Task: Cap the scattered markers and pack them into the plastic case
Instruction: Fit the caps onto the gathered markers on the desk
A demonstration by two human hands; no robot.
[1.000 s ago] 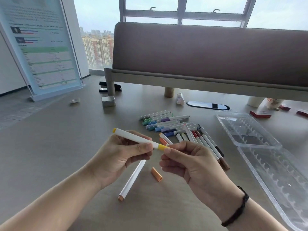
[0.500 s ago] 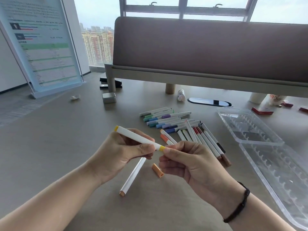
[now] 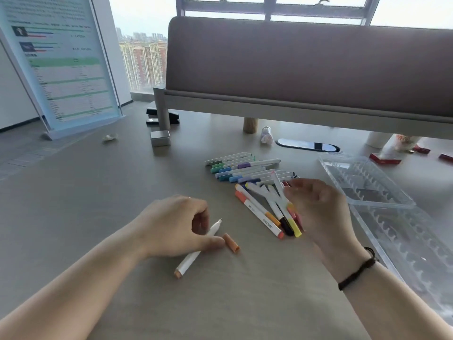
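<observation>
The left hand (image 3: 176, 227) has its fingers curled loosely over the open orange marker (image 3: 196, 251), and I cannot tell if it grips it yet. The orange cap (image 3: 231, 242) lies just beside, at three o'clock. The right hand (image 3: 318, 207) hovers with loose fingers, holding nothing, over the capped markers (image 3: 264, 217). More capped markers (image 3: 242, 169) lie at twelve o'clock. The plastic case (image 3: 402, 217), at three o'clock, has no markers yet, so packing is still to do.
</observation>
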